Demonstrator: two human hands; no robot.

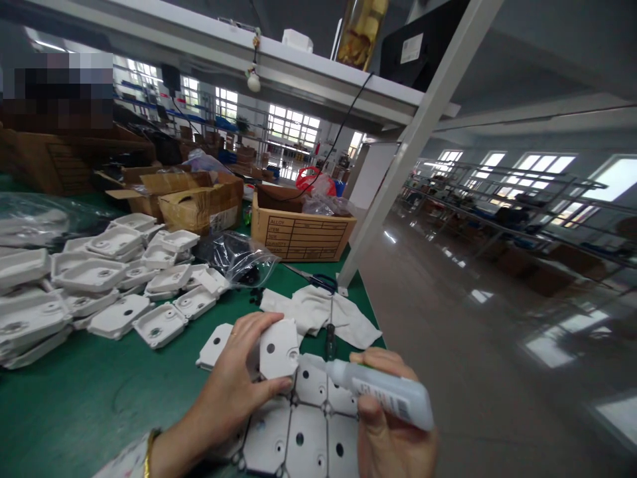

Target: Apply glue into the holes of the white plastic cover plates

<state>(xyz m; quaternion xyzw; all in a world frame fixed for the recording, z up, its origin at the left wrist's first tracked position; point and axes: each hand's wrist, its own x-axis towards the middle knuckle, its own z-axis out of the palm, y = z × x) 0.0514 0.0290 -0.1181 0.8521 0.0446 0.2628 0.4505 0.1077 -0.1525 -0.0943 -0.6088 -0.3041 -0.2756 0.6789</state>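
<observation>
Left hand point(233, 375) grips white cover point(279, 350) between thumb and fingers, raised just above laid covers point(307, 446). Right hand point(398, 448) wraps around bottle point(385, 393), tilted, nozzle pointing left at white cover's right edge; cannot tell if touching. Heaped covers point(89, 271) lie at left on green bench point(99, 411). Beyond laid covers, screwdriver point(330, 340) lies by cloth point(348, 322). Scissors point(321, 281) lie behind cloth, near open carton point(301, 236). Clear bag point(239, 255) sits between heaped covers and carton.

Green tabletop point(99, 392) is pretty loaded: white housings point(119, 316) piled left, cardboard boxes point(304, 234) behind, scissors point(324, 283) and white cloth point(351, 318) further right.
</observation>
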